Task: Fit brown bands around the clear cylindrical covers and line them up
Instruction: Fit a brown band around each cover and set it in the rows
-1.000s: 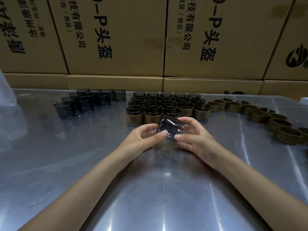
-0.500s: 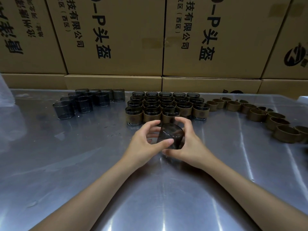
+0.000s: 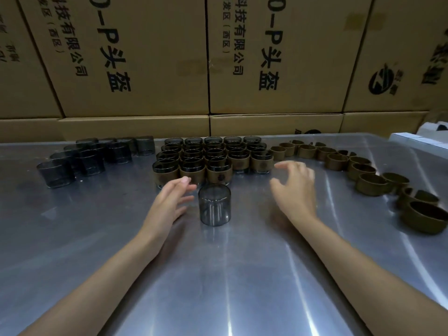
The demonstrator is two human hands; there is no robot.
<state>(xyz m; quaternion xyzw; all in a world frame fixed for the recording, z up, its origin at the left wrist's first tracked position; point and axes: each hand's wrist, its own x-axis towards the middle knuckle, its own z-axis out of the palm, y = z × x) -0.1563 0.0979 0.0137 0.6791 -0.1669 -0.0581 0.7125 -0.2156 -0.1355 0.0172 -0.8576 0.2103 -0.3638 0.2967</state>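
Observation:
One clear smoky cylindrical cover [image 3: 214,204] stands alone, closed end up, on the steel table in front of the banded rows. My left hand [image 3: 169,202] lies just left of it, fingers relaxed, holding nothing. My right hand [image 3: 294,187] hovers to the right of the cover, fingers spread and loosely bent, empty, its fingertips pointing left. Behind the cover stand several rows of covers fitted with brown bands [image 3: 213,158]. Loose brown bands [image 3: 371,184] curve along the right. Bare covers [image 3: 87,157] cluster at the back left.
Stacked cardboard cartons [image 3: 208,57] wall off the far edge of the steel table [image 3: 218,275]. White boxes [image 3: 412,140] sit at the far right corner. A large brown band [image 3: 424,217] lies near the right edge.
Both hands held the bare cover between them; now it stands on the table and both hands have let go. The right hand has moved off to the right.

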